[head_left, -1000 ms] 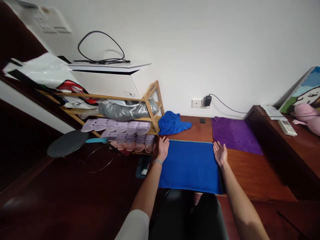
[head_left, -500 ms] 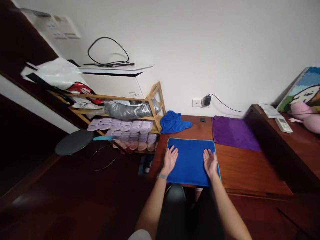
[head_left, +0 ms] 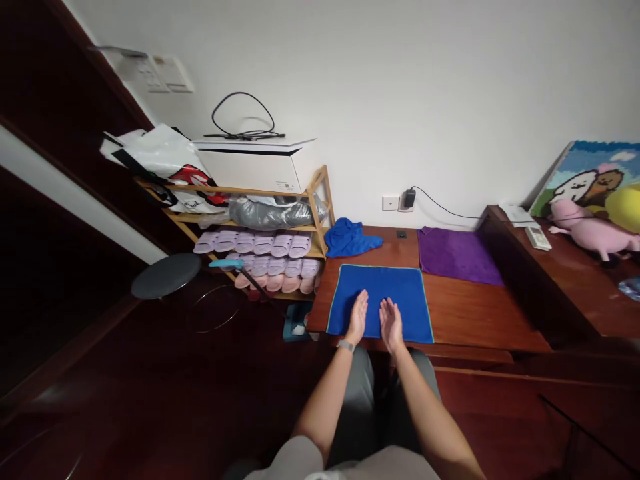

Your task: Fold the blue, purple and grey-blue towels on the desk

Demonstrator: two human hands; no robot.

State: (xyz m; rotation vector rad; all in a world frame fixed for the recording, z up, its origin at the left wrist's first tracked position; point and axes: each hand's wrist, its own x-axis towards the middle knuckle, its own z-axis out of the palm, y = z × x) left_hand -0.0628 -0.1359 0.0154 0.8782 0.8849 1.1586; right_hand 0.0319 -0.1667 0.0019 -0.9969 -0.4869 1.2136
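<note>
A blue cloth (head_left: 400, 280) with a pale green edge lies flat at the front of the wooden table (head_left: 465, 310). Over its near half are both of my hands, a short gap between them. My left hand (head_left: 358, 317), with a grey band on the wrist, is held on edge with straight fingers and holds nothing. Palm turned inward, my right hand (head_left: 391, 322) has its fingers stretched out and is bare too. Whether either hand touches the cloth I cannot tell. Behind it sit a crumpled blue cloth (head_left: 350, 238) on the left and a flat purple cloth (head_left: 455, 255) on the right.
To the left stands a wooden rack (head_left: 320, 207) with lilac and pink slippers (head_left: 265, 243) and a white box (head_left: 250, 170). A round dark stool (head_left: 167, 275) is beside it. On the right, a raised ledge (head_left: 575, 287) carries a pink plush toy (head_left: 590, 230).
My hands have come inward from the blue cloth's two sides toward its middle. The view has shifted, bringing more of the right-hand ledge into sight.
</note>
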